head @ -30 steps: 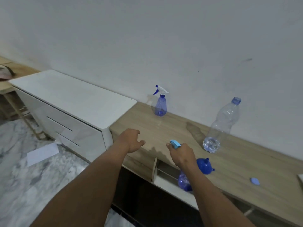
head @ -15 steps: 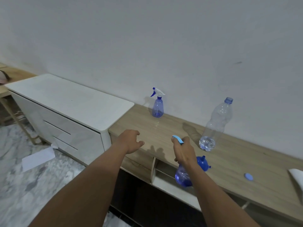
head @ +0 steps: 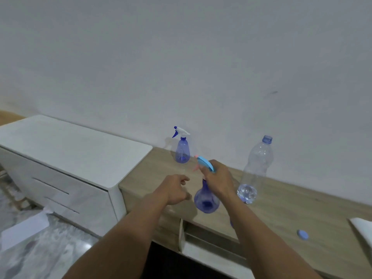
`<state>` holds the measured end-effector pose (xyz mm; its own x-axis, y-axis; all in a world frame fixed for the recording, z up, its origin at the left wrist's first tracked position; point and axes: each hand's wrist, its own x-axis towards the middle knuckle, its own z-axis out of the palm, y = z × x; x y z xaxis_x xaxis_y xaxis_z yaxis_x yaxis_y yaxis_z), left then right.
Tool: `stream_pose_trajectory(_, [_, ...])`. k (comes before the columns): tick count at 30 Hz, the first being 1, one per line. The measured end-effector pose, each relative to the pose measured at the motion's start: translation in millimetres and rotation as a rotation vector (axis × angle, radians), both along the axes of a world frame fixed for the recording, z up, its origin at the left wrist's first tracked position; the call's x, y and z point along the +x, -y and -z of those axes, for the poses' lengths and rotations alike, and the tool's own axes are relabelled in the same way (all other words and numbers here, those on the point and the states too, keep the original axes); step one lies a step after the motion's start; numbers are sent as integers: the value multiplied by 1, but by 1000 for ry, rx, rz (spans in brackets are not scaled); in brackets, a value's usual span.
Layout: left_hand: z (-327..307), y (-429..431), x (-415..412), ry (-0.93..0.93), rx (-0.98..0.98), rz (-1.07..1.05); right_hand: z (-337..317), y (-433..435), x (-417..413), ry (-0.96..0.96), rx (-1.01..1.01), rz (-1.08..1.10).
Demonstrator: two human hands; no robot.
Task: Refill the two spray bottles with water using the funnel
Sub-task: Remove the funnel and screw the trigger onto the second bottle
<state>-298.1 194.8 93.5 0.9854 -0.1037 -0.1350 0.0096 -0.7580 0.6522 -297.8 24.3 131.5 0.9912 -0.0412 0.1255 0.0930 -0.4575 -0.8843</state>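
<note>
My right hand [head: 219, 179] grips the light-blue trigger head of a blue spray bottle [head: 206, 200] and holds it above the wooden counter [head: 281, 210]. My left hand [head: 175, 190] hovers just left of that bottle with its fingers loosely curled, holding nothing. A second blue spray bottle [head: 182, 149] with a white and blue trigger stands upright near the wall. A clear plastic water bottle [head: 256, 170], uncapped and with a little water at its bottom, stands to the right. Its blue cap [head: 303, 235] lies on the counter. The blue funnel is hidden behind my right forearm.
A white cabinet [head: 66, 150] with drawers adjoins the counter on the left. A white object [head: 362, 228] lies at the counter's right edge. Open shelf compartments [head: 201, 248] sit under the counter. A sheet of paper [head: 22, 230] lies on the marble floor.
My right hand has lifted the spray bottle from below the counter's front edge up over the counter and toward the wall. My left hand has drifted right, closer to the bottle.
</note>
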Motion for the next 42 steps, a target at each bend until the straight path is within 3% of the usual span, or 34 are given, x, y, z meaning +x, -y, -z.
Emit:
stream_pose_trajectory(17, [36,44,141,88,-231,109,23,25,142,1,27,81])
stream_pose_trajectory(26, [106,42,240,77,-179,145,82,5,237,-86,14,261])
stream_pose_trajectory(35, [165,52,319,210,-166,97,111,2,303,-83,-87,344])
stream_pose_trajectory(40, [184,63,336,211,-367,-14,105,1,316,-126,-103,357])
stream_pose_trajectory(42, [181,63,336,249,-360,58,102,1,316,-136,-135,354])
